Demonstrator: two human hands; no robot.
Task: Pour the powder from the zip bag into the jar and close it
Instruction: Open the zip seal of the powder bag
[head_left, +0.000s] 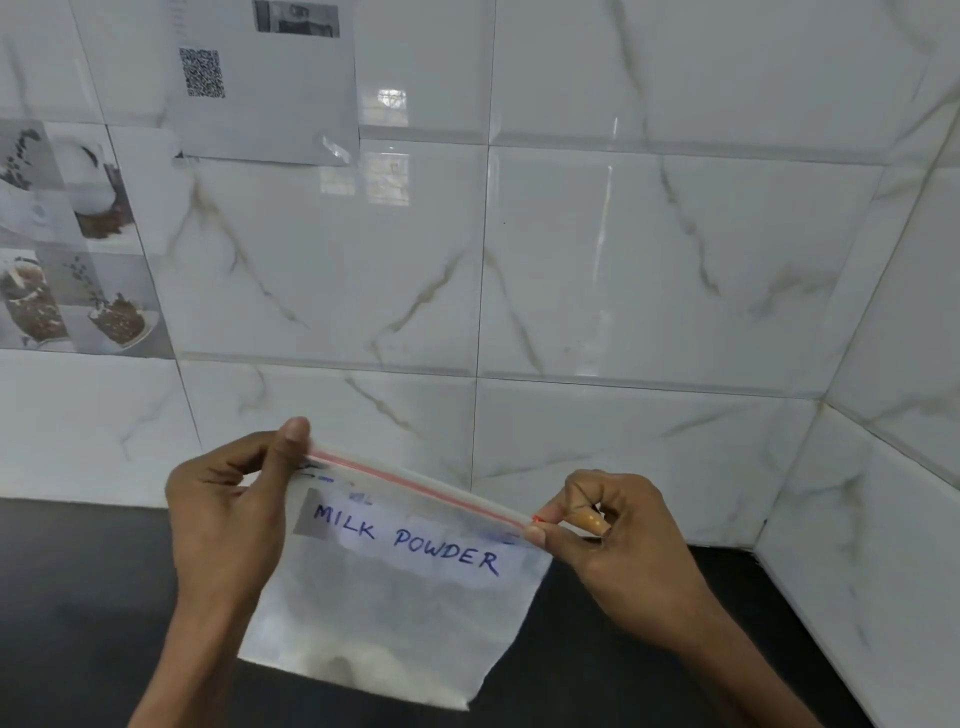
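1. The clear, soft plastic zip bag (395, 623) with a handwritten "MILK POWDER" label (405, 540) hangs above the black desk (78, 597), in front of white marbled wall tiles (623, 260).
2. The left hand (228, 514) pinches the bag's top left corner. The right hand (618, 551) pinches the right end of the red zip strip (415, 483), fingers curled.
3. The bag looks light, limp and probably slippery, so the stiffer zip edge is the surest hold.
4. White powder (363, 670) sits low in the bag and the seal appears closed. No jar is in view.
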